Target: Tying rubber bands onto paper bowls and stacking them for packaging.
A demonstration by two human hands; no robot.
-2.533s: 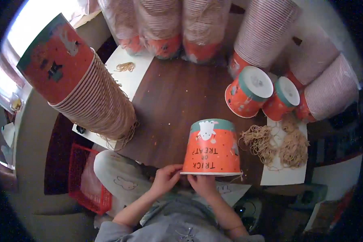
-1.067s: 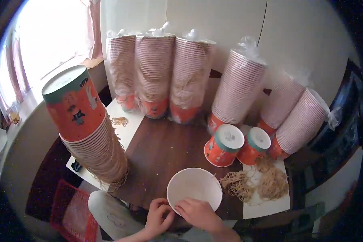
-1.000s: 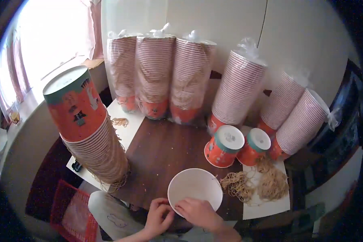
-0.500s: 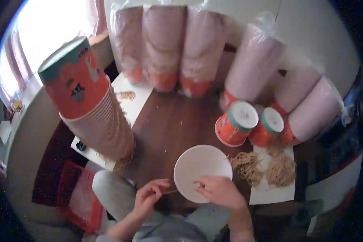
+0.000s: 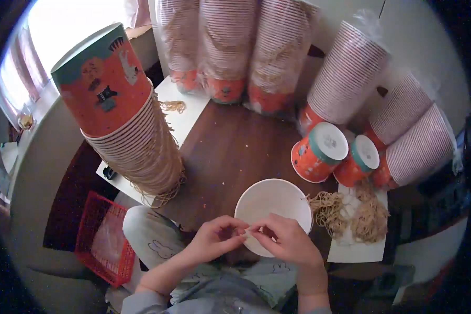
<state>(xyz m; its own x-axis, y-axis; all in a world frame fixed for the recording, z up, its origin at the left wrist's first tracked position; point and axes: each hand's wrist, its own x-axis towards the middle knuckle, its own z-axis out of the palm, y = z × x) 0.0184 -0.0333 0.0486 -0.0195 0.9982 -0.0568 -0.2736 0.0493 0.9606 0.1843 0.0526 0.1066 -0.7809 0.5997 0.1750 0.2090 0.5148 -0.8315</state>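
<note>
A paper bucket, white inside, sits open end toward me on the table close to my lap. My left hand and my right hand meet in front of its near side. The thumb and fingers of each are closed in a pinch, tips nearly touching. Whatever lies between the tips is too small to make out. Right of the bucket, touching its rim, lies a tangle of tan cords. Beside that is a second bundle of tan cords on a white board.
At left leans a tall stack of orange and green buckets, draped with cords. Several bagged bucket stacks line the back. Two upturned buckets stand right. A red basket is at lower left. Small bits dot the brown table.
My left hand has moved right, up to my right hand, and the two now pinch together. A thin tan cord seen at my left fingers is no longer visible. The view has shifted slightly.
</note>
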